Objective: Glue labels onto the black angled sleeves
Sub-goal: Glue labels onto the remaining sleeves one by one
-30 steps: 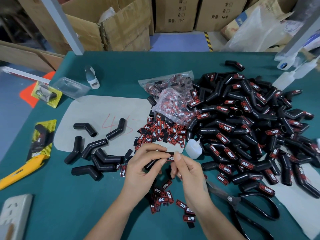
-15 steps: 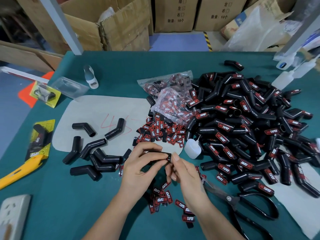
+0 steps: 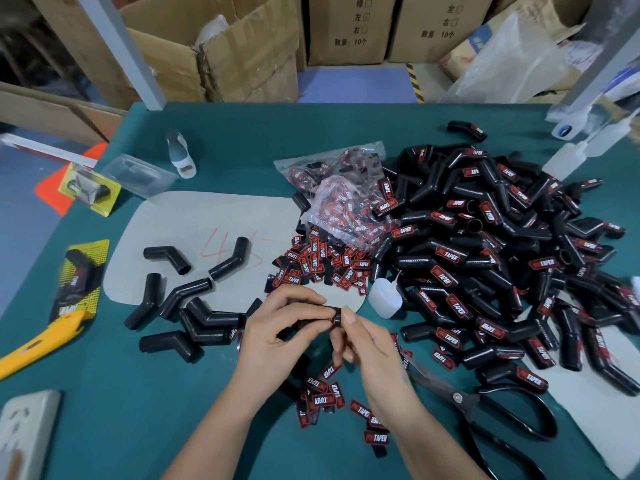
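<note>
Right now the left hand (image 3: 277,327) grips a black angled sleeve (image 3: 325,315), just in front of the small glue bottle (image 3: 384,297). Right hand (image 3: 360,341) fingers pinch its end, maybe w/ a label; can't tell. Label could stick on crooked if fingers slip, bc the glue is still wet.

I read "TAPER" in white on the red-and-black labels (image 3: 320,263) heaped loose mid-tabletop, and again on the labels near me (image 3: 323,400). Same word on the labels already stuck to the piled black sleeves (image 3: 446,256) at right. The grey sheet (image 3: 194,230) carries a red handwritten "45". Left cardboard box (image 3: 346,29) at the back is printed 绿, 左, 右 with tick boxes and "数量: 10个"; the neighbouring box (image 3: 433,29) reads 左, 右, "数量: 10个". Yellow card (image 3: 81,278) lettering is too blurred to read.
</note>
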`<state>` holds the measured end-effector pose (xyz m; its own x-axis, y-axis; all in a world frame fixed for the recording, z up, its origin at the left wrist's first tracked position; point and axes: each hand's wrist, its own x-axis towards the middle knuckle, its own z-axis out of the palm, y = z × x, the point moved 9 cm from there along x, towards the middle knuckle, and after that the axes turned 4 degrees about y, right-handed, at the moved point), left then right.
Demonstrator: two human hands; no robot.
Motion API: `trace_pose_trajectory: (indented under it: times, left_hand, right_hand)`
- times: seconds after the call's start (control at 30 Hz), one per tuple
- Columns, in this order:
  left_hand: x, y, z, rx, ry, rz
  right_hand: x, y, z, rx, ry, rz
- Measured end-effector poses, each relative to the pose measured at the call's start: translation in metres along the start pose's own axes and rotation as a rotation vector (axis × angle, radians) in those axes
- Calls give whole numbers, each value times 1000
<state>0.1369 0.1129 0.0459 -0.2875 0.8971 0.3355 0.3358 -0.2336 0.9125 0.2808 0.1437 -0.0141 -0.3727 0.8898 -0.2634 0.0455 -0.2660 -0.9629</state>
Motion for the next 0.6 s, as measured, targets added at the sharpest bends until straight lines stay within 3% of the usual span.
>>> trace_pose_trajectory:
  times: [0.1, 0.27, 0.6]
  left_hand:
    - [0, -6, 3, -112, -73, -106]
    - [-1, -8, 3, -133, -161, -125]
    - [-1, -8, 4, -120, -154, -126]
  right_hand:
    - [-1, -1, -3, 83, -4, 35]
    - [-1, -1, -4, 187, -21, 40]
    - [-3, -5, -2, 194, -34, 53]
